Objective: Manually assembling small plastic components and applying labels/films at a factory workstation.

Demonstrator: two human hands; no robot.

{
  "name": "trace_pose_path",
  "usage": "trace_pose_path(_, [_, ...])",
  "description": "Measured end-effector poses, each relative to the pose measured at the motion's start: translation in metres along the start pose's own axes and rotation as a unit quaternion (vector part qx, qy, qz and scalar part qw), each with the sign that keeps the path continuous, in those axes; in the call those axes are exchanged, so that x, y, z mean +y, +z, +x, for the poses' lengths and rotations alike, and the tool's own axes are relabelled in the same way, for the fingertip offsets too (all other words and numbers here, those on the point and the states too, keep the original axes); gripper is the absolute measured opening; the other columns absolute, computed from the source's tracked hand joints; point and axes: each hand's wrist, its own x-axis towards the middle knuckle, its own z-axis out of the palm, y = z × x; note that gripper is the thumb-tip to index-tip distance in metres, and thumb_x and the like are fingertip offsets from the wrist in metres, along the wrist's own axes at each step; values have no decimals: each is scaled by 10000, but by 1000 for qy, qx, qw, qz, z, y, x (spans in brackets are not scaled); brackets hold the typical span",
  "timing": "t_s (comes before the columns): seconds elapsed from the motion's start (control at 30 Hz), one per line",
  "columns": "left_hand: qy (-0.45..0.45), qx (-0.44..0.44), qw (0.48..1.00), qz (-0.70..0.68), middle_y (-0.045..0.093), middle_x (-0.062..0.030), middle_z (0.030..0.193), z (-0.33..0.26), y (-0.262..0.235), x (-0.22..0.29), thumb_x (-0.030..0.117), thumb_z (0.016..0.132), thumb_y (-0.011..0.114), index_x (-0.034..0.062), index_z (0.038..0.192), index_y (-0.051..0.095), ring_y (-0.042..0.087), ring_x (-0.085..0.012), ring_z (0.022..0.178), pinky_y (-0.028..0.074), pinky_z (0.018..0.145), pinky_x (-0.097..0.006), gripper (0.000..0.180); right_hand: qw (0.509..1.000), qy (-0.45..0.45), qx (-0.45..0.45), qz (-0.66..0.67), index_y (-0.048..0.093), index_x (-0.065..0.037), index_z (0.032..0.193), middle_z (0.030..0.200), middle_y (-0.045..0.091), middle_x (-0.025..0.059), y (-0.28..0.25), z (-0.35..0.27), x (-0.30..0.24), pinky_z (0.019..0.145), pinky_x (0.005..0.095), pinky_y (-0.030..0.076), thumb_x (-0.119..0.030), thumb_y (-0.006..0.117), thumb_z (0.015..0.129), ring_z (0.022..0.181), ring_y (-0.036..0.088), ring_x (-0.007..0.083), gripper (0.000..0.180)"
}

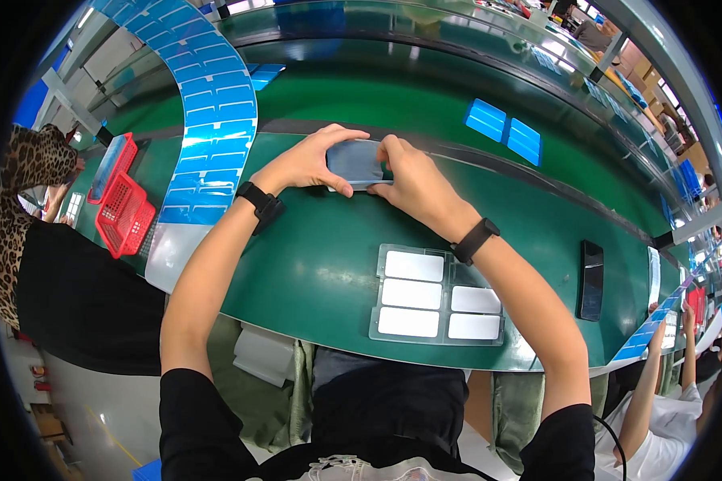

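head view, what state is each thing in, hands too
left hand, gripping grey panel
right hand, gripping its right edge
grey panel, held between both hands
tray, holding white cards, five showing
phone, lying flat, screen dark
red basket, open-topped
blue strip, curving down to table
blue sheets, lying on green belt

Lighting and image quality: bright, strong lens bend

Bright indoor light. Diffuse pale glare on the green tabletop (313,240); glossy highlights on the blue film strip (215,112); muted sheen on the grey-blue rectangular panel (354,164). White rectangular pieces (411,293) read near-blank. Left hand (305,160) and right hand (417,180) crisp. Upper-right background small, soft. Fisheye bows the metal frame (667,52); corners black.
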Motion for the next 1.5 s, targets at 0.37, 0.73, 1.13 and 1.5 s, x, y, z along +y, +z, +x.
trace_pose_path(0.37, [-10, 9, 1000, -11, 579, -104, 1400, 6, 4, -7, 419, 714, 987, 119, 1487, 606, 535, -314, 1354, 436, 1152, -435, 913, 998, 52, -21, 42, 588, 57, 1055, 1103, 702, 286, 0, 6, -5, 897, 501, 579, -110, 893, 789, 1038, 700, 469, 438])
trace_pose_path(0.73, [-13, -15, 1000, -22, 562, -93, 1411, 7, 1, -9, 419, 705, 991, 144, 1507, 591, 504, -301, 1366, 400, 1177, -434, 938, 999, 46, -17, 2, 696, -8, 1070, 909, 750, 202, -15, -9, 8, 787, 454, 558, -103, 834, 841, 864, 732, 390, 283])
trace_pose_path(1.13, [-35, 7, 999, -2, 590, -95, 1384, 5, 3, -1, 357, 778, 934, 135, 1482, 622, 540, -289, 1330, 433, 1147, -408, 801, 994, 81, -43, -64, 783, 2, 1025, 907, 766, 199, -62, -25, 10, 805, 438, 565, -117, 838, 823, 846, 727, 388, 241])
trace_pose_path(1.5, [0, 24, 996, 90, 615, -162, 1439, 1, 1, 0, 360, 826, 878, 82, 1497, 602, 578, -342, 1337, 454, 1158, -450, 777, 986, 137, -91, -15, 748, 41, 933, 866, 748, 212, -55, -22, 16, 779, 434, 563, -105, 863, 823, 830, 731, 374, 216])
